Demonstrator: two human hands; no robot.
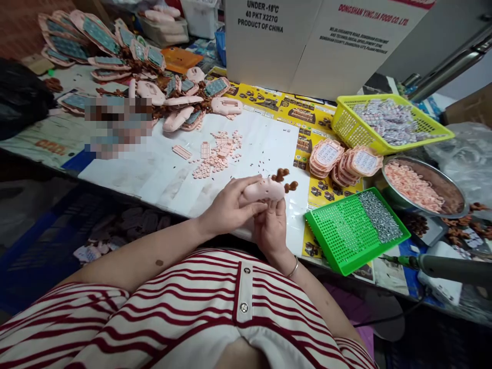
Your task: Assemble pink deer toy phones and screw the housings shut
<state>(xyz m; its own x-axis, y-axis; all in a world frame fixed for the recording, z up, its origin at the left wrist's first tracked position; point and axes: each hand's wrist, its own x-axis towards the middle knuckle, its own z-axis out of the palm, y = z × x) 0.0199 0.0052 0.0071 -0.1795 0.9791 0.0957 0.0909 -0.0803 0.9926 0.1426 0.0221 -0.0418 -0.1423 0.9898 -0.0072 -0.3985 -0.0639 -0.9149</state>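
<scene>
A pink plastic toy shell (265, 190) with brown antlers (285, 180) at its right end is held above the near edge of the white work surface. My left hand (234, 204) is wrapped round its left end, thumb along the near side. From below, my right hand (272, 228) grips the shell's near right side with bent fingers. Small pink parts (217, 156) lie in a loose pile beyond my hands. Stacks of pink plates with white keypads (326, 156) stand to the right.
A green tray (338, 233) with screws, a metal bowl (455, 205) of pink pieces and a yellow basket (388, 138) are at the right. An electric screwdriver (442, 267) lies at the near right. Shells with circuit boards (96, 36) crowd the back left. A large carton (295, 56) stands behind.
</scene>
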